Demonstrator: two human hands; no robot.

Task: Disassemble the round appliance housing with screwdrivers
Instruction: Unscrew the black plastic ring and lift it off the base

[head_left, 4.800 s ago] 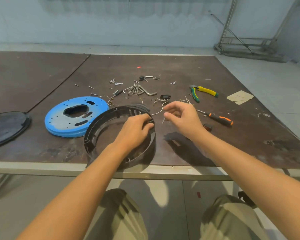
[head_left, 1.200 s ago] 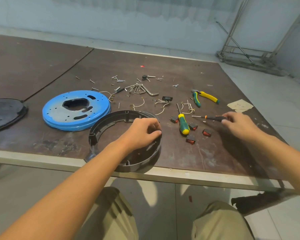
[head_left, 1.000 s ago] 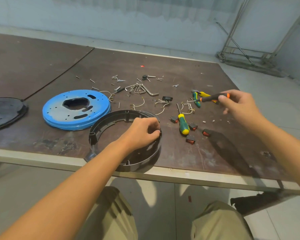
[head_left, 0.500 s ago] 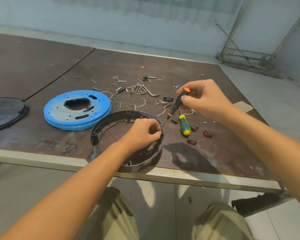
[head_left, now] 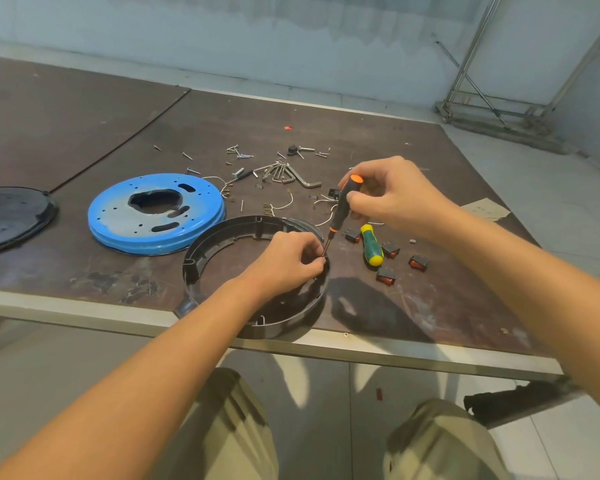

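The black housing (head_left: pixel 222 258) sits at the table's (head_left: pixel 430 306) near edge, beside the blue disc (head_left: pixel 118 220). The left hand (head_left: pixel 288 261) pinches the ring's right rim, fingers curled closed over it. The right hand (head_left: pixel 392 195) grips the orange-capped screwdriver (head_left: pixel 342 209) (nearly upright, tilted), its tip meeting the rim right at the left fingertips (head_left: pixel 321 263). A green screwdriver (head_left: pixel 371 245) lies just right.

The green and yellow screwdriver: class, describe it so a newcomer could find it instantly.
Start at the black ring housing at the table's near edge and look just right of it. The green and yellow screwdriver lies flat among small red switches, untouched, unlike the orange-capped one held upright.
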